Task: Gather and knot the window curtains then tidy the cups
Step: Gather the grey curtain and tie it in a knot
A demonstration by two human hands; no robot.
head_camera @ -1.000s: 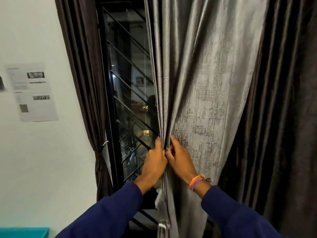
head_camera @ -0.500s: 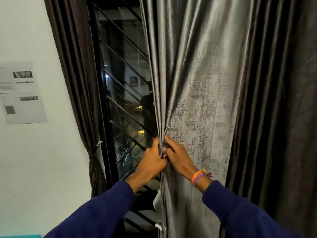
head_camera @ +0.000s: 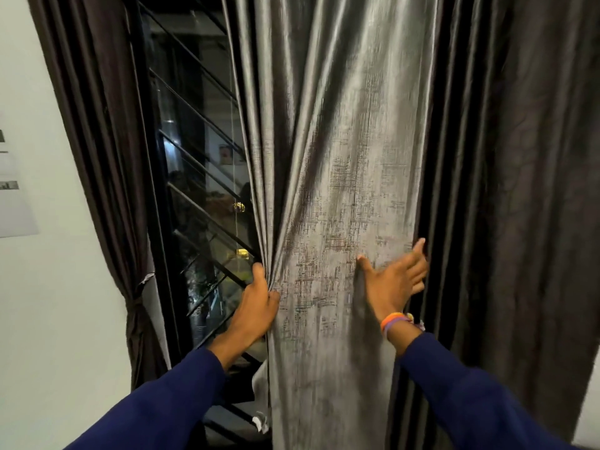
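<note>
A shiny grey curtain (head_camera: 341, 157) hangs in the middle of the window. My left hand (head_camera: 256, 306) grips its gathered left edge, fingers curled round the folds. My right hand (head_camera: 394, 280) lies with straight fingers on the curtain's right part, its fingertips at the seam with the dark brown curtain (head_camera: 506, 190). A second dark brown curtain (head_camera: 97, 131) on the left is tied at its waist. No cups are in view.
The window (head_camera: 198, 196) with black diagonal bars shows between the left curtain and the grey one. A white wall (head_camera: 48, 319) with a printed sheet (head_camera: 13, 203) is at the left.
My right hand has left the gathered edge next to my left hand and moved right across the grey curtain with fingers spread. My left hand keeps its grip. The camera has turned right.
</note>
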